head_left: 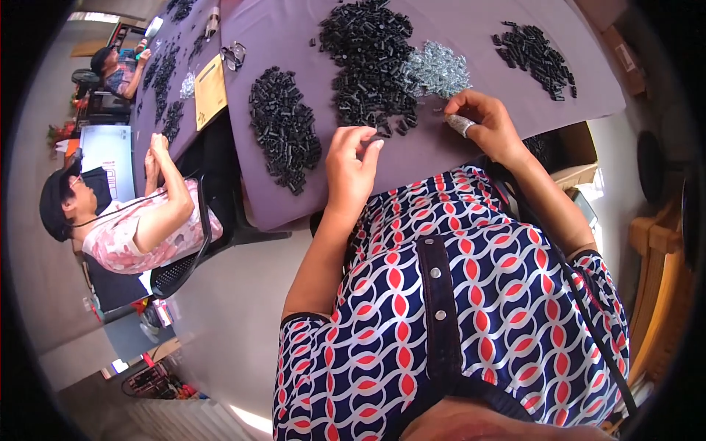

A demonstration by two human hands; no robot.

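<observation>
piece [374, 138], black, in left hand [348, 167], right hand [494, 131] near clear pile [439, 67]

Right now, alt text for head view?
The wearer's left hand pinches a small black part; the right hand, one digit wrapped in white, is near a pile of clear parts. Heaps of black cylindrical parts lie on the purple tablecloth; two co-workers sit at left.

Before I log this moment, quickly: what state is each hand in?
Left hand: closed, pinching a small black piece.
Right hand: fingers curled near the clear pieces; grip cannot be told.
</observation>
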